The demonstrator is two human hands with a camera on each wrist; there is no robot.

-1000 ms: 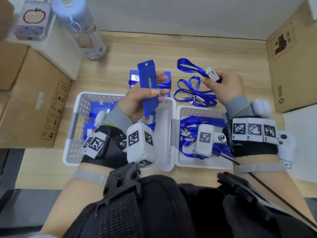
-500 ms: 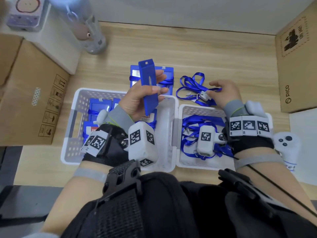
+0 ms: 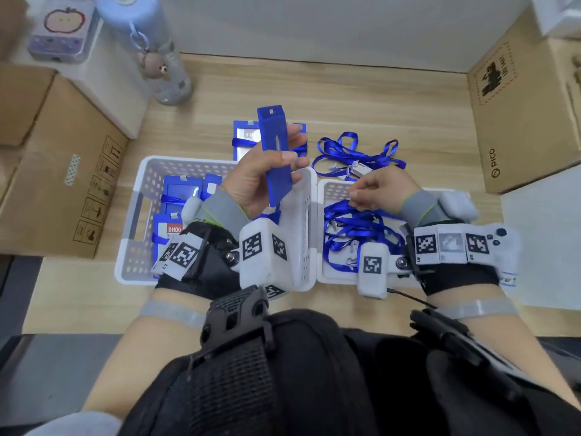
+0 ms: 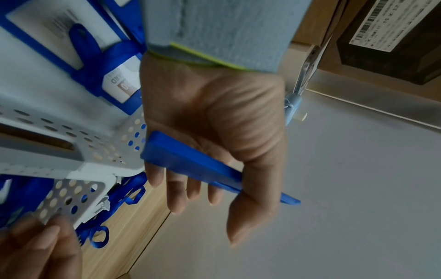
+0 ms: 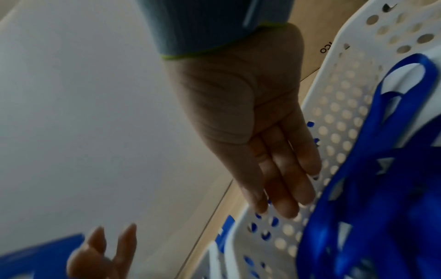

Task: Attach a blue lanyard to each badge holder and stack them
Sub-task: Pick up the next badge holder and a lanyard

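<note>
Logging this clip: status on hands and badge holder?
Left hand grips blue badge holder upright. Right hand empty over lanyard basket. No lanyard attached; nothing in the way.

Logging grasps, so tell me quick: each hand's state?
Left hand: grips a badge holder.
Right hand: open, holding nothing.

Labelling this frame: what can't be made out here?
- Head view: lower end of the blue plastic badge holder, hidden behind the left hand.
- Head view: near part of the blue ribbon lanyards in the right white perforated basket, behind the wrist rig.
- Right wrist view: lanyard clips, motion-blurred; right hand shows nothing held.
</note>
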